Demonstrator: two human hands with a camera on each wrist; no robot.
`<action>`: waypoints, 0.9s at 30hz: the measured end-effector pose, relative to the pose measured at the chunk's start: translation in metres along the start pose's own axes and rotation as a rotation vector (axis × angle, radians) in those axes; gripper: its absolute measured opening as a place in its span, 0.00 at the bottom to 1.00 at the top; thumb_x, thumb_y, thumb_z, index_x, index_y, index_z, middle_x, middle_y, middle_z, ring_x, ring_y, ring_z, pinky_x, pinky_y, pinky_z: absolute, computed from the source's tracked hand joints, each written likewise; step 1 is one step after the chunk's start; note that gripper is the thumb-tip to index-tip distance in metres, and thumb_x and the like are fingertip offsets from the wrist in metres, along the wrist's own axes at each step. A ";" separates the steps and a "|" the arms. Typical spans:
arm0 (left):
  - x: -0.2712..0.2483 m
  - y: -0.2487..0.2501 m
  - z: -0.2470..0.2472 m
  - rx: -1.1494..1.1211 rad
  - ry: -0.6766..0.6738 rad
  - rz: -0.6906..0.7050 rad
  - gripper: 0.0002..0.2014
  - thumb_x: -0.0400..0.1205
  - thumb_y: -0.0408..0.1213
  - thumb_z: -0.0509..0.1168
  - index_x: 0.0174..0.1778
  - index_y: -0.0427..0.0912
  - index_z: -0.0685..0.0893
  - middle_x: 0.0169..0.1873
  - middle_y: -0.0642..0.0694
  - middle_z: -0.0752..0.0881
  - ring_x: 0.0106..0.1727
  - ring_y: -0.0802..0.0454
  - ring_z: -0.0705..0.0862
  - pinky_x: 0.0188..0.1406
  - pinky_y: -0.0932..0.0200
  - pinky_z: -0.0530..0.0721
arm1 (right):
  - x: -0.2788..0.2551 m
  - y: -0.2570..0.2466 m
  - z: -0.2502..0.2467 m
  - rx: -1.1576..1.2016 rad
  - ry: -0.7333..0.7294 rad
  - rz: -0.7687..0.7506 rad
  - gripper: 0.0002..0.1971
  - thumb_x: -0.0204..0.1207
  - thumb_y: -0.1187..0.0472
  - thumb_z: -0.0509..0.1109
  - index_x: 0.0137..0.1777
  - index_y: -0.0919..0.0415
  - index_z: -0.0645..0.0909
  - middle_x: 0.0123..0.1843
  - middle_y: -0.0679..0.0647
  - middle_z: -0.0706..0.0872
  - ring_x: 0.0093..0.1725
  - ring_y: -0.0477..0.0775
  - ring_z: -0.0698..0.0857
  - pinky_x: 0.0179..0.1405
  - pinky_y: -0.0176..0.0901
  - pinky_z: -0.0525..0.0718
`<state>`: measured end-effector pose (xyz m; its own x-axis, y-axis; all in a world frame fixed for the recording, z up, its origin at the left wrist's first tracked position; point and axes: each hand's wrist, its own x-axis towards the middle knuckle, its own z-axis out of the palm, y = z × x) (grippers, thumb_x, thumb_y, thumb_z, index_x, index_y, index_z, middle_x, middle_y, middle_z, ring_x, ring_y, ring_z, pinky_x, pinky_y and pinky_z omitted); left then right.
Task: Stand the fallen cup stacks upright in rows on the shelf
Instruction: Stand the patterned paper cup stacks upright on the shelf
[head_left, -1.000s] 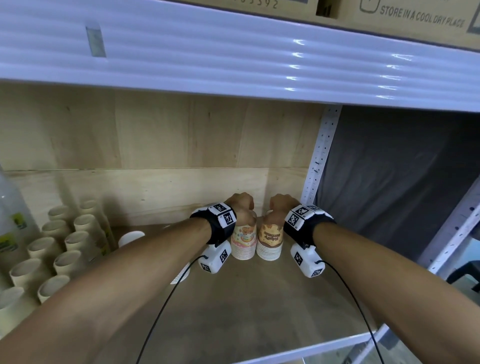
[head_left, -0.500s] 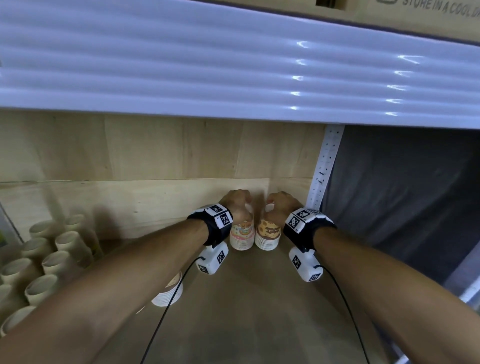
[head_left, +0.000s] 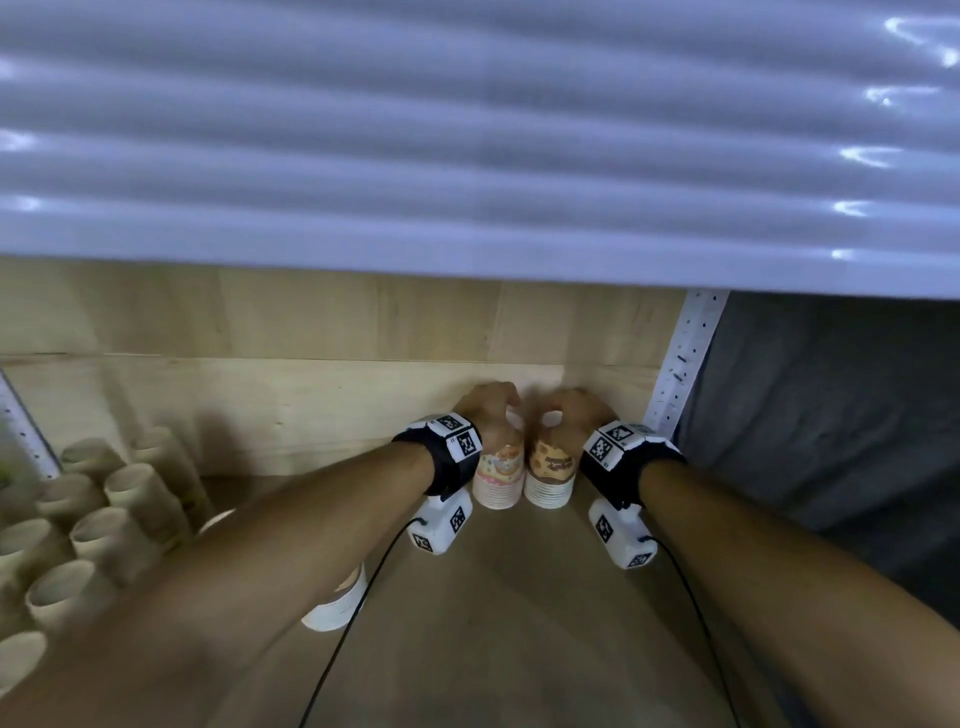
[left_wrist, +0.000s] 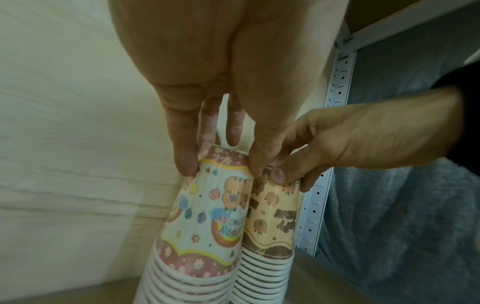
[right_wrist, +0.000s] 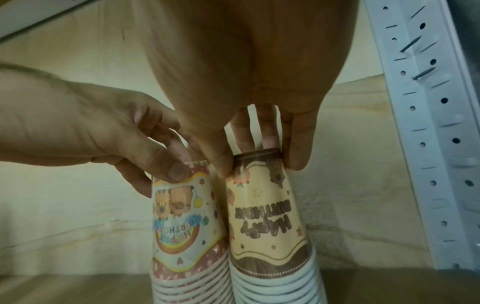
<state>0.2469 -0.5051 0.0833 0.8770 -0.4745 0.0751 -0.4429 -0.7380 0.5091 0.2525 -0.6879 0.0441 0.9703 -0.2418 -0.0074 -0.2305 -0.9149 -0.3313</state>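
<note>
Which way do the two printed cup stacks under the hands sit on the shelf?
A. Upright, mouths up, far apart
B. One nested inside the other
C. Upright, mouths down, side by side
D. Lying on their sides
C: the pink cup stack and the brown cup stack stand next to each other with lettering upside down, the left hand and the right hand gripping their tops.

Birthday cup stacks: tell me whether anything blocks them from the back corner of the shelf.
Nothing visible does. The pink stack in the left hand and the brown stack in the right hand already stand upside down beside the back board and corner post.
</note>
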 end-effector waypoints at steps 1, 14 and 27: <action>0.001 0.000 0.000 0.006 -0.004 -0.001 0.24 0.74 0.39 0.74 0.67 0.45 0.80 0.66 0.44 0.80 0.63 0.43 0.81 0.54 0.54 0.83 | 0.003 0.001 0.001 -0.003 -0.011 -0.017 0.27 0.54 0.33 0.61 0.52 0.42 0.82 0.54 0.45 0.87 0.52 0.50 0.87 0.52 0.48 0.88; 0.003 0.002 0.000 0.067 -0.046 0.008 0.20 0.75 0.42 0.73 0.63 0.46 0.83 0.62 0.46 0.82 0.62 0.44 0.82 0.47 0.57 0.79 | -0.049 -0.019 -0.037 0.014 -0.033 -0.039 0.13 0.62 0.45 0.70 0.46 0.46 0.85 0.53 0.52 0.88 0.52 0.55 0.88 0.50 0.48 0.87; -0.046 0.000 -0.075 0.125 -0.043 -0.048 0.19 0.78 0.45 0.73 0.64 0.47 0.82 0.66 0.47 0.78 0.62 0.47 0.80 0.51 0.59 0.74 | -0.081 -0.078 -0.074 -0.075 0.000 -0.102 0.24 0.72 0.46 0.73 0.64 0.57 0.80 0.60 0.55 0.82 0.55 0.58 0.83 0.52 0.47 0.82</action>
<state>0.2207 -0.4471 0.1442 0.8901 -0.4555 0.0148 -0.4228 -0.8132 0.3999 0.1861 -0.6210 0.1402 0.9889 -0.1466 0.0226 -0.1358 -0.9563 -0.2589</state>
